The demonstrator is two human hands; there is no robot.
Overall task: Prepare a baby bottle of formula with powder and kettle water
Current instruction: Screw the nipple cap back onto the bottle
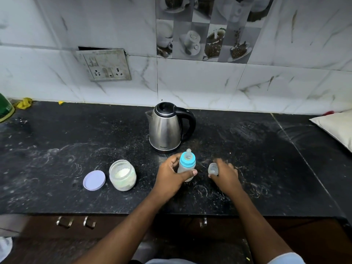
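A baby bottle (187, 164) with a blue collar and a clear teat stands upright on the black counter (57, 145). My left hand (171, 176) grips its body, thumb across the front. My right hand (224, 176), blurred, holds the bottle's clear cap (213, 169) just right of the bottle, low over the counter. Behind the bottle stands a steel kettle (165, 128) with a black lid and handle, spout to the left. An open jar of white powder (122, 175) sits left of my left hand, with its lilac lid (94, 180) lying flat beside it.
A wall socket panel (106, 65) hangs on the tiled wall at back left. A green object (4, 109) and a yellow cloth (23, 103) lie at the far left. A pale cushion-like thing (337, 126) sits at the right edge. Drawer handles (76, 222) show below the counter's front edge.
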